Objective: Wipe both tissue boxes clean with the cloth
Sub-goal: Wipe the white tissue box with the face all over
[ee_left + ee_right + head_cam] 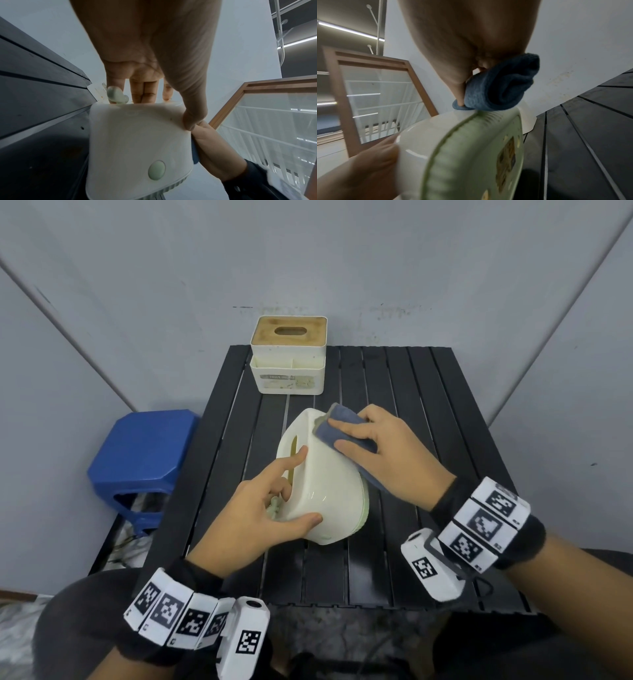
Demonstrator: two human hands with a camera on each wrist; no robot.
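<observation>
A rounded cream tissue box (pixel 329 484) with a green base (pixel 471 155) lies tipped on its side in the middle of the black slatted table (pixel 411 405). My left hand (pixel 267 508) grips it, thumb on the near side, index finger across the slotted top, other fingers in the slot. My right hand (pixel 387 446) holds a folded blue cloth (pixel 337 412) against the box's upper right side, fingers laid over it, thumb tucked into the cloth (pixel 500 86). A second, square white tissue box (pixel 287 364) with a wooden lid stands at the table's far edge.
A blue plastic stool (pixel 137 450) stands left of the table. Grey walls close in behind and on both sides. Bare slats lie to the right of the boxes and along the near edge.
</observation>
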